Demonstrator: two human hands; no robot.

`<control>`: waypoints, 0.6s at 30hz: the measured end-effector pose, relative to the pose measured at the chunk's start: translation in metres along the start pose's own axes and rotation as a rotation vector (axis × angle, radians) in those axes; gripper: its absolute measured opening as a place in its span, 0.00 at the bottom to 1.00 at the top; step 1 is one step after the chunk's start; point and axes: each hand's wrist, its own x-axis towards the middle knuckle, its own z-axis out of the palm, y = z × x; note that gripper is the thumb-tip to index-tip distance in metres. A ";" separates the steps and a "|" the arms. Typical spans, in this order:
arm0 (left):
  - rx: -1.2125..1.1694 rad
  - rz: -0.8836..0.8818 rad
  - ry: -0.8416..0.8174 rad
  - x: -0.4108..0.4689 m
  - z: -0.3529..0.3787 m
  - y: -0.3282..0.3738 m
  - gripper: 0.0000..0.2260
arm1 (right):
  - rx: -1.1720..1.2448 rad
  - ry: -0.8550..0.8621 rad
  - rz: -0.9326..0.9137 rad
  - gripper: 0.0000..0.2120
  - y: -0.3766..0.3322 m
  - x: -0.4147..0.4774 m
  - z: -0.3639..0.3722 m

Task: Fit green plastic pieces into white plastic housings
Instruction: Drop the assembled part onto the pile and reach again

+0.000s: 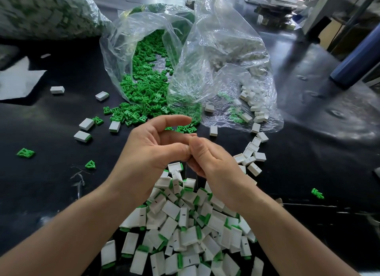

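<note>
My left hand (148, 152) and my right hand (207, 160) meet thumb to thumb above a heap of assembled white housings with green ends (185, 224). The left fingers are loosely curved with the index arched over, and nothing shows between them. The right fingers curl inward and hide whatever lies inside them. One assembled piece (174, 166) sits on top of the heap just under the hands. Loose green pieces (144, 103) spill from a clear bag (144, 28) ahead. Empty white housings (255, 111) spill from a second clear bag (226, 49) to the right.
Stray housings (86, 124) and green pieces (25, 153) lie scattered on the black table (51, 183) to the left. A full bag of parts (41, 10) stands at the back left. A white sheet (18, 80) lies at the left edge, and a blue post (357, 57) stands at the right.
</note>
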 end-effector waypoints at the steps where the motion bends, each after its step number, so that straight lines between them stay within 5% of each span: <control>1: -0.004 -0.001 0.003 0.000 0.000 0.000 0.19 | -0.002 -0.002 -0.002 0.27 0.000 0.000 0.000; 12: -0.025 -0.010 -0.014 0.001 -0.002 -0.001 0.22 | -0.001 -0.025 -0.014 0.31 -0.004 -0.002 -0.001; 18: -0.024 -0.019 -0.018 0.001 -0.004 -0.001 0.21 | -0.020 -0.012 -0.012 0.24 -0.004 -0.002 -0.001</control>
